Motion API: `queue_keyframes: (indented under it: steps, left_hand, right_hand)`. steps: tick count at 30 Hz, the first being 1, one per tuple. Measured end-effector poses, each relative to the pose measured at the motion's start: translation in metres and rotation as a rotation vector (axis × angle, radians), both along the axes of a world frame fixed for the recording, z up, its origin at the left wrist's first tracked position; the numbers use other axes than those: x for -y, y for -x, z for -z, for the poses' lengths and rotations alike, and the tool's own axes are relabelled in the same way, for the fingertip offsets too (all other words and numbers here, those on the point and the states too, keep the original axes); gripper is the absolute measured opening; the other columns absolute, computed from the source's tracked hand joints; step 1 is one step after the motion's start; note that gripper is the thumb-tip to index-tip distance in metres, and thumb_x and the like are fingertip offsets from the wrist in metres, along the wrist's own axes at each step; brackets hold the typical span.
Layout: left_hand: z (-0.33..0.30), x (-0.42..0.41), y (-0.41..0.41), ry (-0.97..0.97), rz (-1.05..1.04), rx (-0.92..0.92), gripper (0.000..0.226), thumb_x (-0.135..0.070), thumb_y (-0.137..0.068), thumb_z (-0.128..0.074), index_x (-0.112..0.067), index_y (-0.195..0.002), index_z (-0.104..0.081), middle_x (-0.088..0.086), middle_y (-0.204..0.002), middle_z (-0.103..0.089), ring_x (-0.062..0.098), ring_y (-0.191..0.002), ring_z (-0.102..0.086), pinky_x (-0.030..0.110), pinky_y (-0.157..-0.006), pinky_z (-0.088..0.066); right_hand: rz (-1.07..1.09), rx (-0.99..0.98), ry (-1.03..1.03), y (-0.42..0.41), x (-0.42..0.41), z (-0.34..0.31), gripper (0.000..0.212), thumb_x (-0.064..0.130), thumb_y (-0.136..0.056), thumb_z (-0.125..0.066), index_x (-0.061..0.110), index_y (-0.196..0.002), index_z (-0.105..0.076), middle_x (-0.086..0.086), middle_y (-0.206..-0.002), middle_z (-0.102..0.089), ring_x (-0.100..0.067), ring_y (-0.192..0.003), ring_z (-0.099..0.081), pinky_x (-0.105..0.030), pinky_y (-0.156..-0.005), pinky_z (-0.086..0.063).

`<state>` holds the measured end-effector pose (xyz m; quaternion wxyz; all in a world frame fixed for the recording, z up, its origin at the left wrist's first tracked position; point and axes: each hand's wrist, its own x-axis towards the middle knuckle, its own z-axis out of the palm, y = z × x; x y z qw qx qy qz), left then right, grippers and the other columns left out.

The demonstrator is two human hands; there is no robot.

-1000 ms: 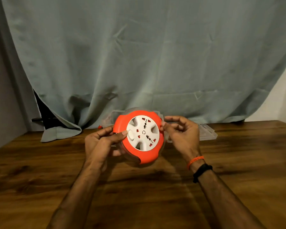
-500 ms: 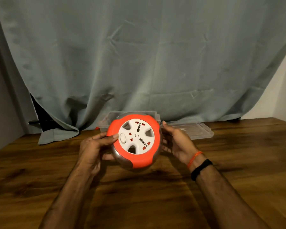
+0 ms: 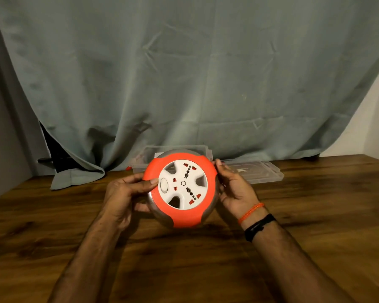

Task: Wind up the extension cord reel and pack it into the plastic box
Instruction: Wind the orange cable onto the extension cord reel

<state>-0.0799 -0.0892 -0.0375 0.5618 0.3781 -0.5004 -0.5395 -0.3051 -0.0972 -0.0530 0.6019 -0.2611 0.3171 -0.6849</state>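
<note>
Both hands (L hand [image 3: 124, 194] & R hand [image 3: 234, 189]) grip cord reel [image 3: 182, 189] above table [image 3: 53, 226].

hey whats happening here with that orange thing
A person holds a round orange and white extension cord reel above the wooden table, left hand gripping one side, right hand cupping the other. No loose cord shows. The clear plastic box sits open behind it, its lid lying alongside; the reel isn't packed yet.
</note>
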Motion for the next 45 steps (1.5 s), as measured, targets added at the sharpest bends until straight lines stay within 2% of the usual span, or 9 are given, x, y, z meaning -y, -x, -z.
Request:
queue_keyframes:
  steps: [4,8,12,15,23,29,35,39,45]
  left_hand:
    - [0.001,0.001,-0.002,0.006,0.01,0.025,0.035,-0.012,-0.057,-0.072,-0.007,-0.092,-0.071,0.005,-0.072,-0.075,0.018,-0.056,-0.07,0.029,-0.041,-0.052]
    - [0.002,0.003,-0.007,0.005,0.01,0.031,0.037,-0.013,-0.057,-0.072,-0.007,-0.093,-0.072,0.006,-0.074,-0.075,0.019,-0.057,-0.07,0.029,-0.042,-0.052]
    - [0.003,0.003,-0.008,0.011,0.022,0.021,0.035,-0.011,-0.058,-0.071,-0.007,-0.092,-0.072,0.008,-0.075,-0.075,0.021,-0.058,-0.07,0.03,-0.041,-0.053]
    - [0.002,0.003,-0.007,0.015,0.021,0.019,0.036,-0.011,-0.057,-0.072,-0.008,-0.092,-0.072,0.008,-0.075,-0.075,0.021,-0.057,-0.07,0.03,-0.041,-0.053]
    - [0.002,0.003,-0.007,0.023,0.019,0.063,0.038,-0.009,-0.057,-0.072,-0.008,-0.095,-0.071,0.006,-0.073,-0.075,0.019,-0.058,-0.07,0.03,-0.043,-0.052]
    - [0.001,0.003,-0.011,0.018,0.002,0.067,0.037,-0.009,-0.058,-0.072,-0.008,-0.095,-0.072,0.006,-0.075,-0.076,0.02,-0.059,-0.071,0.03,-0.042,-0.052]
    - [0.002,0.002,-0.007,0.013,0.0,0.084,0.04,-0.008,-0.057,-0.074,-0.007,-0.096,-0.071,0.007,-0.077,-0.076,0.02,-0.059,-0.072,0.03,-0.042,-0.053]
    - [0.002,0.002,-0.008,0.004,-0.024,0.073,0.042,-0.01,-0.056,-0.075,-0.007,-0.097,-0.072,0.008,-0.079,-0.077,0.022,-0.061,-0.072,0.032,-0.044,-0.054]
    - [0.0,0.002,-0.007,-0.005,-0.08,0.046,0.043,-0.012,-0.054,-0.077,-0.007,-0.096,-0.072,0.009,-0.079,-0.077,0.023,-0.063,-0.073,0.035,-0.046,-0.057]
  right_hand:
    - [0.089,-0.153,0.044,0.004,0.0,-0.001,0.013,0.016,-0.07,-0.077,0.019,-0.081,-0.071,0.007,-0.074,-0.072,-0.005,-0.067,-0.064,-0.019,-0.057,-0.051]
    - [0.024,-0.28,0.051,0.01,0.0,-0.003,0.01,0.008,-0.084,-0.069,0.017,-0.08,-0.072,0.007,-0.071,-0.069,-0.006,-0.068,-0.059,-0.016,-0.052,-0.048]
    - [0.02,-0.147,-0.014,0.009,-0.003,-0.006,0.009,0.023,-0.086,-0.07,0.015,-0.088,-0.073,0.004,-0.074,-0.071,-0.007,-0.065,-0.061,-0.022,-0.062,-0.049]
    - [0.088,-0.027,-0.082,0.007,-0.001,-0.005,0.02,0.031,-0.089,-0.067,0.012,-0.083,-0.071,0.004,-0.061,-0.068,-0.003,-0.048,-0.057,-0.018,-0.052,-0.047]
    - [0.088,0.031,-0.105,0.001,0.001,0.0,0.015,0.015,-0.096,-0.058,0.008,-0.1,-0.07,0.007,-0.057,-0.069,0.001,-0.041,-0.058,-0.011,-0.039,-0.044]
    - [0.19,0.08,-0.086,0.005,0.0,-0.002,0.016,-0.001,-0.087,-0.064,0.012,-0.093,-0.072,0.001,-0.085,-0.071,-0.008,-0.076,-0.063,-0.018,-0.058,-0.052]
    - [0.159,0.127,-0.065,0.0,0.002,0.004,0.011,-0.005,-0.085,-0.064,-0.002,-0.095,-0.069,-0.012,-0.091,-0.07,-0.014,-0.075,-0.065,-0.017,-0.054,-0.056]
    - [0.123,-0.024,-0.059,0.006,0.002,0.003,0.009,-0.002,-0.087,-0.064,0.004,-0.085,-0.07,-0.008,-0.078,-0.072,-0.008,-0.06,-0.068,-0.017,-0.051,-0.054]
    - [0.253,-0.687,-0.089,0.006,-0.004,-0.004,0.022,0.02,-0.087,-0.072,0.011,-0.067,-0.072,0.0,-0.057,-0.068,-0.011,-0.05,-0.058,-0.021,-0.046,-0.047]
